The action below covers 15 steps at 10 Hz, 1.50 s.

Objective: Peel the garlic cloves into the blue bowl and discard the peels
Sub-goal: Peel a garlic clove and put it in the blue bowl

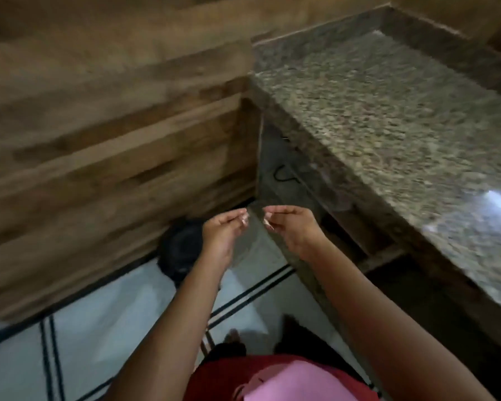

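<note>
Blur hides whether left hand (223,235) or right hand (292,230) grips anything; both curl inward above dark bin (180,250).

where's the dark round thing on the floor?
Head view, left of centre: dark round object on the tiled floor against the wooden wall, partly behind the left hand.

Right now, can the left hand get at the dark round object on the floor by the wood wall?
Probably yes, with a bend. The left hand is held above and beside the dark round object, with nothing visible between them, but the object sits low on the floor. Blur hides what it is.
</note>
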### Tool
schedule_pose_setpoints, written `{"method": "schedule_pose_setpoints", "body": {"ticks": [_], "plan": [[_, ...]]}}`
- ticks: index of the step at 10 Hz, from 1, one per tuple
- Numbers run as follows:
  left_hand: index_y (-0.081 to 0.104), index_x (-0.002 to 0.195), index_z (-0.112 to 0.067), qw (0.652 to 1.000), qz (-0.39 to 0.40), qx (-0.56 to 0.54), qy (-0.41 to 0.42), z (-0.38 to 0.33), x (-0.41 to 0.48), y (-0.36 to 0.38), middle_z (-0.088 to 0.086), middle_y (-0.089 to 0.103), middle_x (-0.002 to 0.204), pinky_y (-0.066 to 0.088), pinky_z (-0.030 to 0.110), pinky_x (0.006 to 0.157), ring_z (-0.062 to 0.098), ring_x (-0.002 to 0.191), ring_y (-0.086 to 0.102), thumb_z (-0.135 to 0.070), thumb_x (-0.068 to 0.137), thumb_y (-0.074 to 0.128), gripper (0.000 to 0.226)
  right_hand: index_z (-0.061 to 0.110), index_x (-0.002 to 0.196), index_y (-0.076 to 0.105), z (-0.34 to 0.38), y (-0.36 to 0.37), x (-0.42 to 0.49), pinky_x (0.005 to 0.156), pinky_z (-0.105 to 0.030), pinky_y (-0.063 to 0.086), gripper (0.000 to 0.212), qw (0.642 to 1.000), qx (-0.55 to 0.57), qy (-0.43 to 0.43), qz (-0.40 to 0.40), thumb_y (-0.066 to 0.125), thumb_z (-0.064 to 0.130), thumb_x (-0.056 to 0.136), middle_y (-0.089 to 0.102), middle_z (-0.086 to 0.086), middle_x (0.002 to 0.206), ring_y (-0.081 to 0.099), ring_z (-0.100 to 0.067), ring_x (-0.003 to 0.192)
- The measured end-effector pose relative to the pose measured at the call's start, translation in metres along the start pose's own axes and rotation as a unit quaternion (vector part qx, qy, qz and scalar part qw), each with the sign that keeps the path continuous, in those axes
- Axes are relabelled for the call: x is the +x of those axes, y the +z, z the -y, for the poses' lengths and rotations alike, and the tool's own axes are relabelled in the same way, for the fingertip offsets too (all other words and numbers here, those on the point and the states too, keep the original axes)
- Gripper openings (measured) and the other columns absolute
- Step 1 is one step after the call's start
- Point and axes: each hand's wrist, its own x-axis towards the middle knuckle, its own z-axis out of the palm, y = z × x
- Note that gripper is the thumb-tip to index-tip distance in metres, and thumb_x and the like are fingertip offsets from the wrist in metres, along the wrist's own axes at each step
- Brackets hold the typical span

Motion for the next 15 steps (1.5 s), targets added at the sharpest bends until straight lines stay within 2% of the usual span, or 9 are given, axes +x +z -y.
{"method": "schedule_pose_setpoints", "body": {"ticks": [1,3,4,6,8,9,10,11,15], "plan": [[0.063,0.102,0.010,0.998,-0.064,-0.016,-0.012,-0.011,0.026,-0.059,0.000,0.066,0.071,0.051,0.015,0.073,0.010,0.073,0.061,0.011,0.085,0.057,0.018,0.002,0.078,0.063,-0.015,0.057,0.018,0.058,-0.015,0.049,0.015,0.999,-0.040,0.016,0.027,0.057,-0.010,0.086,0.058,-0.009,0.072,0.056,-0.016,0.067],[0.066,0.087,0.004,0.987,-0.147,-0.046,-0.034,-0.018,0.071,-0.134,0.002,0.066,0.070,0.048,0.028,0.092,0.017,0.080,0.059,0.012,0.085,0.056,0.012,-0.017,0.107,0.059,-0.031,0.132,0.054,0.049,-0.011,0.049,0.022,0.993,-0.095,0.046,0.058,0.054,-0.013,0.086,0.057,-0.008,0.073,0.055,-0.014,0.064],[0.061,0.107,0.014,0.980,-0.179,-0.058,-0.057,-0.013,0.085,-0.153,0.009,0.062,0.086,0.051,0.020,0.076,0.015,0.074,0.058,0.015,0.085,0.055,0.022,-0.010,0.085,0.064,-0.043,0.160,0.078,0.047,-0.013,0.049,0.008,0.986,-0.136,0.075,0.056,0.056,-0.014,0.085,0.056,-0.008,0.068,0.054,-0.015,0.062],[0.056,0.072,-0.002,0.959,-0.217,-0.048,-0.176,0.006,0.135,-0.173,0.011,0.051,0.069,0.034,0.014,0.031,0.021,0.055,0.045,0.012,0.092,0.045,0.027,0.007,0.039,0.045,-0.086,0.189,0.152,0.031,-0.017,0.030,0.060,0.983,-0.067,0.173,-0.008,0.029,-0.005,0.096,0.042,-0.009,0.036,0.037,-0.019,0.029],[0.043,0.133,0.006,0.945,-0.222,-0.072,-0.230,0.018,0.191,-0.175,0.004,0.050,0.077,0.047,0.035,0.086,0.023,0.088,0.056,-0.003,0.098,0.036,0.036,0.016,0.061,0.037,-0.120,0.196,0.204,0.042,-0.020,0.030,0.041,0.967,-0.159,0.194,-0.038,0.028,0.002,0.099,0.039,-0.002,0.046,0.033,-0.015,0.042],[0.046,0.129,0.012,0.945,-0.223,-0.098,-0.221,0.018,0.202,-0.170,0.024,0.057,0.113,0.039,0.038,0.102,0.037,0.120,0.049,0.004,0.099,0.030,0.035,0.011,0.065,0.052,-0.119,0.196,0.205,0.060,-0.024,0.049,0.032,0.967,-0.169,0.187,-0.022,0.045,-0.009,0.090,0.052,-0.007,0.064,0.050,-0.017,0.057],[0.065,0.091,-0.001,0.943,-0.263,-0.027,-0.200,0.022,0.211,-0.166,0.026,0.058,0.122,0.051,0.031,0.075,0.026,0.080,0.059,0.004,0.093,0.048,0.018,0.002,0.064,0.051,-0.123,0.195,0.213,0.044,-0.020,0.043,0.032,0.974,-0.156,0.160,-0.036,0.042,-0.019,0.085,0.054,-0.012,0.070,0.045,-0.020,0.051],[0.063,0.109,0.003,0.929,-0.311,-0.021,-0.200,0.029,0.222,-0.166,0.024,0.059,0.123,0.049,0.038,0.086,0.021,0.077,0.050,-0.003,0.093,0.048,0.023,0.003,0.066,0.051,-0.124,0.193,0.213,0.039,-0.017,0.042,0.028,0.978,-0.143,0.146,-0.030,0.047,-0.017,0.085,0.057,-0.010,0.066,0.052,-0.016,0.048],[0.056,0.113,-0.012,0.991,-0.074,-0.004,-0.114,-0.027,0.137,-0.057,0.005,0.062,0.100,0.047,0.027,0.067,0.017,0.080,0.060,-0.018,0.098,0.045,0.020,0.002,0.098,0.062,-0.030,0.119,0.110,0.053,-0.017,0.048,0.012,0.996,0.001,0.030,-0.082,0.052,0.000,0.092,0.059,-0.006,0.073,0.055,-0.013,0.061]]}}
